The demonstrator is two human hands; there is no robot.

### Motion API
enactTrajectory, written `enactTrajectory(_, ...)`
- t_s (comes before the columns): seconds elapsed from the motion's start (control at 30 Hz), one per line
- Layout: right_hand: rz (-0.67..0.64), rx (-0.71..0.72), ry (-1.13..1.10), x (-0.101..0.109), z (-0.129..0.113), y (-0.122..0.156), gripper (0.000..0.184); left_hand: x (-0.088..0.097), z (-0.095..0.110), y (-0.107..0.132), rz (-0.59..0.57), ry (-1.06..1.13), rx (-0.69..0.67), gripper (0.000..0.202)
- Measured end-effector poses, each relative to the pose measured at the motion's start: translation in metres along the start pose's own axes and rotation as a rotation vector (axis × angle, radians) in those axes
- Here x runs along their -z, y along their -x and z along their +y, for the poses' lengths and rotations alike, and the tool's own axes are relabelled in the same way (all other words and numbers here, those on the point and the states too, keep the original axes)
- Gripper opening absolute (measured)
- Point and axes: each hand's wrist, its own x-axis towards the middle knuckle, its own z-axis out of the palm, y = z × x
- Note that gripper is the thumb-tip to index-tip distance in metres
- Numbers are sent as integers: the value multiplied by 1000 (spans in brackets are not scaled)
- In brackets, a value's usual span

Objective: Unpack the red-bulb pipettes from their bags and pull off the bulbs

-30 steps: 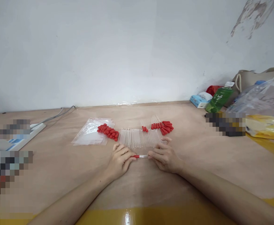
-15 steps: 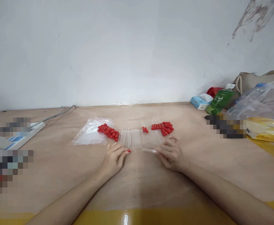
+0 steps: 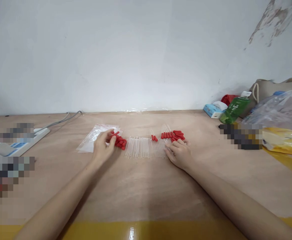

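On the wooden table point(image 3: 141, 186) lies a row of clear thin tubes point(image 3: 142, 148). A pile of red rubber caps point(image 3: 121, 143) sits at its left end, and a second pile of red caps point(image 3: 175, 135) at the far right. Two loose red caps point(image 3: 154, 137) lie behind the row. My left hand point(image 3: 103, 146) rests at the left pile, fingers pinched with a red cap at the fingertips. My right hand point(image 3: 178, 152) lies on the right end of the tube row, fingers curled together; what they hold is hidden.
Clear zip bags point(image 3: 92, 140) lie left of the caps. A white power strip point(image 3: 26, 144) with its cable sits at far left. At right are a tissue pack point(image 3: 212, 110), a green bottle point(image 3: 233, 108), a plastic bag point(image 3: 280, 110) and a yellow packet point(image 3: 283, 140).
A capped tube held between both hands came apart. My left hand carried the red cap left and back to the pile. My right hand carried the clear tube back to the row.
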Motion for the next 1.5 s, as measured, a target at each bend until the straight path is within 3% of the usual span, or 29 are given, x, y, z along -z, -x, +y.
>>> enactTrajectory(0.17,-212,38,-148,13,5,3,45,3,-37,-39,-141,-108,87,24)
enactTrajectory(0.33,-334,151,-251,24,18,7,69,-2,-42,-42,-237,-224,12,24)
enactTrajectory(0.63,-282,166,-173,13,30,6,51,5,-29,-48,-66,-226,40,31)
enactTrajectory(0.73,-242,164,-126,10,30,4,45,-3,-9,-47,-73,-223,-88,24)
enactTrajectory(0.8,-222,157,-107,8,30,3,43,-16,8,-45,-140,-189,-205,20)
enactTrajectory(0.93,-199,129,-118,9,29,3,42,-53,38,-41,-383,-150,-486,18)
enactTrajectory(1.07,-184,100,-149,13,26,4,35,-92,57,-48,-497,-344,-771,25)
enactTrajectory(1.23,-188,93,-195,14,23,4,30,-120,63,-65,-572,-487,-964,17)
enactTrajectory(1.5,-154,78,-236,11,23,4,25,-131,58,-70,-600,-449,-1074,11)
